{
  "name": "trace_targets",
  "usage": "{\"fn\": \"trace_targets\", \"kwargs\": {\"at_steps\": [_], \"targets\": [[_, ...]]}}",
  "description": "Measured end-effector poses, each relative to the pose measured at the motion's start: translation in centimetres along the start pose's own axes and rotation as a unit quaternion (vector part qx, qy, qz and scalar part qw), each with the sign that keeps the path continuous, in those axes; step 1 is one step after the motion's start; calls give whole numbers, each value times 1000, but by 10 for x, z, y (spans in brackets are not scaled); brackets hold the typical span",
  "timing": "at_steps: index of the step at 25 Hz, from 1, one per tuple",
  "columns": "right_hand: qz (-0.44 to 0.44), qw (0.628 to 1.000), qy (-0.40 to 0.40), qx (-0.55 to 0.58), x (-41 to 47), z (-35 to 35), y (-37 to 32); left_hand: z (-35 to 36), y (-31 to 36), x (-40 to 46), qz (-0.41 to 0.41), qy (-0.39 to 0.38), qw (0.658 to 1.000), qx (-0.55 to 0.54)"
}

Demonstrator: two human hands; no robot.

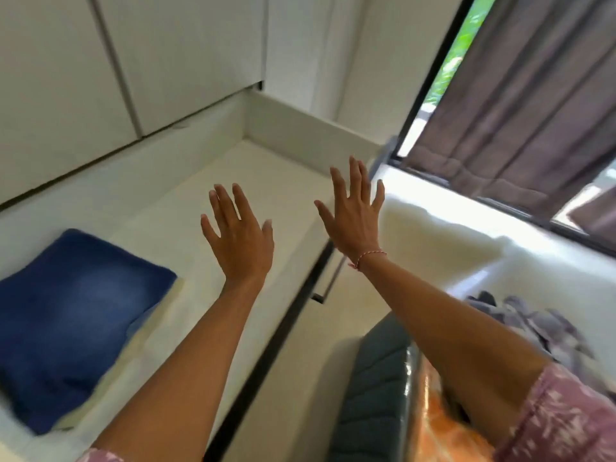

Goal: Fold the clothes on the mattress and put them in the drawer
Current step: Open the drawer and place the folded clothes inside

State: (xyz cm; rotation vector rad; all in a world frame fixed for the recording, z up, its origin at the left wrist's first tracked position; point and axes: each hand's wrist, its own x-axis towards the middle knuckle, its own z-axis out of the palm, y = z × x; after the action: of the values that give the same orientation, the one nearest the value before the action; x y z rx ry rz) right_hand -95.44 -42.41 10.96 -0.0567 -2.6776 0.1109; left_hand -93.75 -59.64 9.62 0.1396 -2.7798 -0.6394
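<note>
A wide white drawer (286, 111) stands pulled out below white cabinet doors. Folded blue jeans (76, 321) lie at its left end on top of a pale yellow folded cloth (160, 315). My left hand (238, 240) hovers over the bare drawer floor, fingers spread and holding nothing. My right hand (355, 211) is above the drawer's front edge, fingers straight and spread, a red thread band on its wrist. A crumpled grey garment (546, 325) lies on the mattress (376, 388) at the lower right, partly behind my right forearm.
A brown curtain (533, 105) hangs at the upper right over a dark-framed window. A bright white floor strip (450, 241) runs between drawer and mattress. The drawer front carries a metal handle (328, 285).
</note>
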Motion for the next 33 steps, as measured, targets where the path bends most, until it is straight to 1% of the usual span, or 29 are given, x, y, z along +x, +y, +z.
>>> {"fn": "trace_targets", "kwargs": {"at_steps": [2, 3, 5, 7, 8, 10, 12, 14, 16, 18, 22, 24, 26, 27, 29, 30, 31, 32, 33], "targets": [[34, 998, 39, -33, -36, -29, 57, 5, 61, -27, 30, 23, 998, -43], [56, 996, 50, -57, -64, -47, 92, 8, 98, -52, 55, 35, 995, -73], [79, 990, 57, -98, -105, -71, 147, 19, 149, -92, 107, 62, 987, -105], [116, 980, 77, -145, -183, -94, 210, 43, 192, -167, 179, 68, 974, -122], [132, 976, 75, -159, -225, -99, 239, 59, 205, -205, 203, 66, 970, -121], [165, 968, 62, -179, -323, -107, 291, 92, 221, -288, 243, 40, 962, -116], [224, 953, 49, -195, -427, -117, 345, 119, 240, -382, 282, 10, 954, -104], [279, 942, 15, -186, -508, -133, 385, 137, 258, -455, 310, -20, 947, -86], [315, 925, -26, -210, -582, -149, 422, 149, 283, -528, 338, -45, 937, -79], [360, 902, -59, -231, -670, -168, 465, 156, 320, -613, 380, -74, 917, -93], [448, 858, -68, -241, -805, -200, 536, 176, 376, -741, 469, -165, 864, -79], [510, 824, -74, -233, -851, -212, 564, 190, 395, -784, 498, -231, 834, -61], [561, 796, -49, -222, -888, -221, 586, 204, 410, -819, 512, -318, 797, -33], [587, 778, -60, -215, -901, -227, 595, 211, 417, -836, 527, -346, 776, -17], [650, 731, -113, -171, -922, -232, 613, 221, 431, -859, 550, -415, 725, 3], [689, 698, -137, -139, -930, -235, 618, 224, 436, -868, 544, -463, 699, 4], [727, 665, -136, -100, -936, -234, 623, 230, 443, -879, 519, -518, 680, -13], [765, 631, -119, -60, -938, -233, 626, 236, 449, -887, 474, -582, 659, -49], [786, 608, -105, -31, -939, -231, 625, 242, 455, -893, 403, -647, 640, -97]]}}
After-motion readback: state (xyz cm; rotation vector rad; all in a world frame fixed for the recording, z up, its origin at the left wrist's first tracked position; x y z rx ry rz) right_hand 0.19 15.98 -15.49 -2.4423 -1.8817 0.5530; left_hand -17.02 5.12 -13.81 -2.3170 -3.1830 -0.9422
